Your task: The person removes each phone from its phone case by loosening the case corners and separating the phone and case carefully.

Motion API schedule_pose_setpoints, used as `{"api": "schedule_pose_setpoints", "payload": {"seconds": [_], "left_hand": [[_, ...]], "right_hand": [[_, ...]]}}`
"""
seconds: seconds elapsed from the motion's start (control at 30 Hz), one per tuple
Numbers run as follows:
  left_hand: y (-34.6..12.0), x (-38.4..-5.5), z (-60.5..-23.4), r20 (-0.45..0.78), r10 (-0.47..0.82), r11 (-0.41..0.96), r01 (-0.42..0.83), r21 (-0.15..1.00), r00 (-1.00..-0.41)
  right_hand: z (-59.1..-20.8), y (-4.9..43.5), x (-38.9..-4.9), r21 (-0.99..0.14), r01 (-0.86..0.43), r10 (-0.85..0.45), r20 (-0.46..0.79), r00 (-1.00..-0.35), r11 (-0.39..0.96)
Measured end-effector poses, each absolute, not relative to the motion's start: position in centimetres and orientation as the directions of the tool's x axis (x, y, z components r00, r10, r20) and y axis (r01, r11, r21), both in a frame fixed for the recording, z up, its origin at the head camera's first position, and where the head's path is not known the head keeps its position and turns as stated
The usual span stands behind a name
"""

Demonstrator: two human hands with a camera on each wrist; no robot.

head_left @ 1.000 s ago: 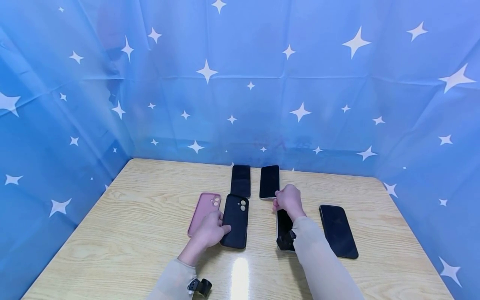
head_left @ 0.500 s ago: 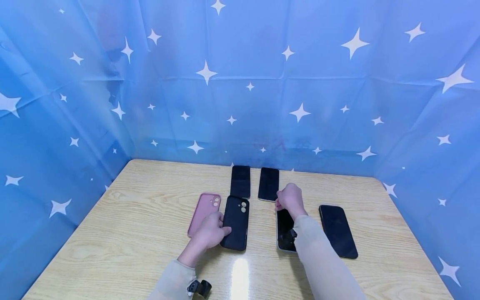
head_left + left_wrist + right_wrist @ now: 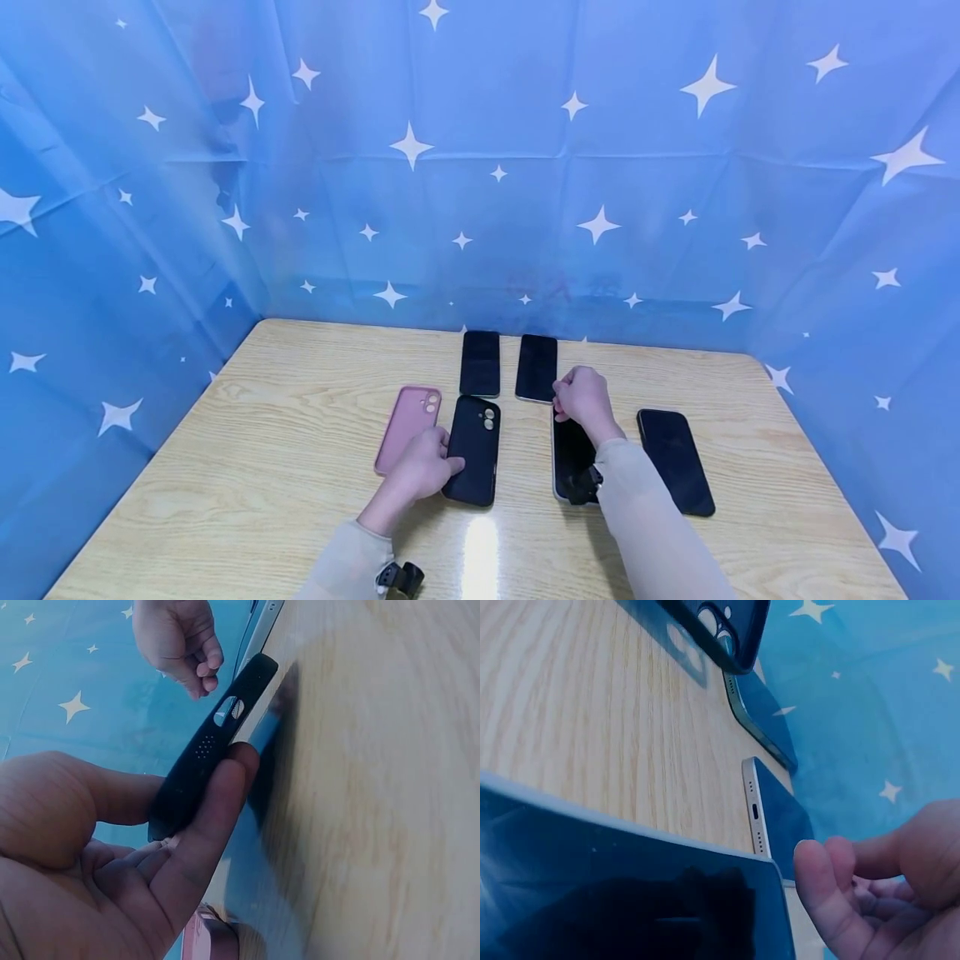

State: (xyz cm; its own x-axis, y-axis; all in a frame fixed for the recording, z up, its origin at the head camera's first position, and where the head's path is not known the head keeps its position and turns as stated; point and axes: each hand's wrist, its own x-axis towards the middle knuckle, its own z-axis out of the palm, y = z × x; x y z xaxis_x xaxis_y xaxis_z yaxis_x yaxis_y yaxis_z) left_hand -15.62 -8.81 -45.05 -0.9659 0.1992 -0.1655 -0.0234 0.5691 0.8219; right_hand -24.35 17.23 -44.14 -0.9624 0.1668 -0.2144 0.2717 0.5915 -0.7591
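1. The left grip [image 3: 420, 462] pinches the black case [image 3: 476, 454] by its side edge, thumb above and fingers beneath. The case is held clear of the surface [image 3: 300, 417], its shadow cast below; the edge hold seems meant to leave most of its upper face uncovered.
2. The pink case [image 3: 405, 421] lies on the surface, partly behind that grip, probably set aside within reach.
3. The right grip [image 3: 585, 398] has thumb and finger pressed together, nothing visible between them, at the far corner of the near phone [image 3: 570, 450]. Touching or just beside it, I cannot tell.
4. Screen up and dark, the right-hand phone [image 3: 677, 462], back left phone [image 3: 480, 364] and back right phone [image 3: 537, 368] lie apart, presumably for easy pickup.
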Motion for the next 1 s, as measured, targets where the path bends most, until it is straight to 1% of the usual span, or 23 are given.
{"api": "schedule_pose_setpoints", "payload": {"seconds": [0.33,0.57,0.73,0.93,1.0], "left_hand": [[-8.5,-15.7,-45.1,-0.157,0.174,0.642,-0.009,0.767,-0.972],[-8.4,-15.6,-45.2,-0.142,0.165,0.729,0.024,0.684,-0.976],[-8.0,-15.6,-45.5,-0.153,0.136,0.781,0.011,0.624,-0.979],[-7.5,-15.8,-45.7,-0.121,0.100,0.844,0.020,0.536,-0.988],[-7.4,-15.8,-45.6,-0.122,0.090,0.852,0.013,0.524,-0.988]], "right_hand": [[-43.6,17.3,-23.6,-0.762,0.218,0.127,-0.177,-0.976,0.609],[-43.5,17.4,-23.1,-0.760,0.214,0.120,-0.178,-0.977,0.614],[-43.4,17.5,-22.8,-0.761,0.209,0.116,-0.175,-0.978,0.614],[-43.7,18.0,-22.4,-0.780,0.189,0.111,-0.153,-0.982,0.597],[-43.8,18.2,-22.3,-0.787,0.186,0.113,-0.147,-0.983,0.588]]}}
